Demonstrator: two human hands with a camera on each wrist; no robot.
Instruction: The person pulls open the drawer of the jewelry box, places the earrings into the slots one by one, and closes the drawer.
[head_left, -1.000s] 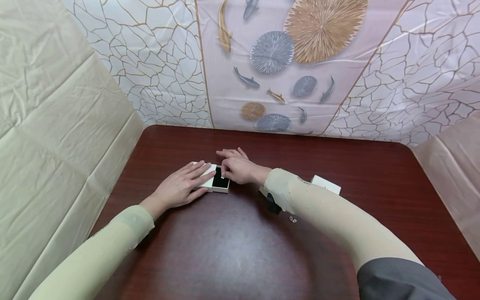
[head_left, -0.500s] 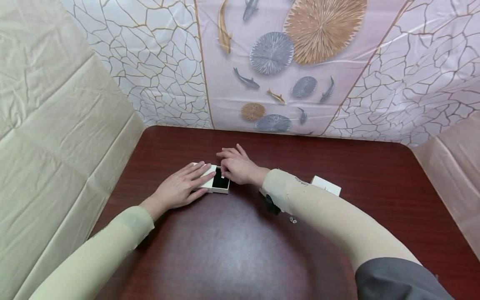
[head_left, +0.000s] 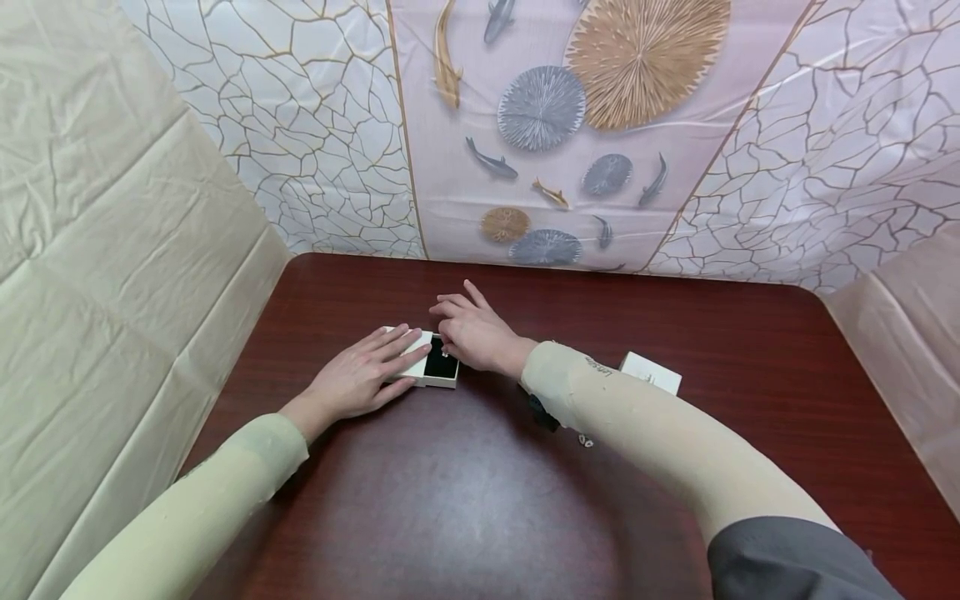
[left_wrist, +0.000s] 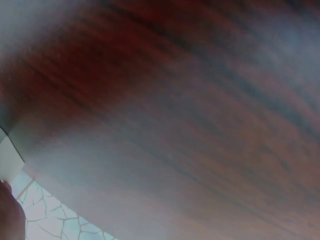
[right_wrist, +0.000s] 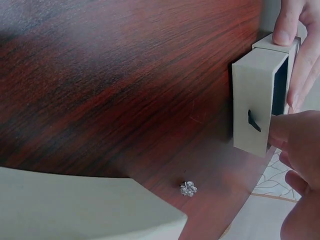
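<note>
– Right hand has tipped slightly: its far-side finger reaches further out than a second ago. Left hand has stayed put.

– On what?

– On the white outer case, fingers straight and spread over its top, not clenched. Its drawer sticks partway out, lined in black.

– And the right fingertips?

– Down in the drawer, at a small shiny piece against the lining. Whether they pinch it or have let go, I can't tell; from the right wrist, the drawer wall hides them.

– What does that wrist camera add?

– A black ribbon pull on the drawer's end, which the head view misses, and a sparkling ornament on the dark red table. The head view gives two small ring-like pieces beside the right forearm and a second white box beyond it.

– Left wrist?

– Mostly blurred wood, plus a case corner.
</note>
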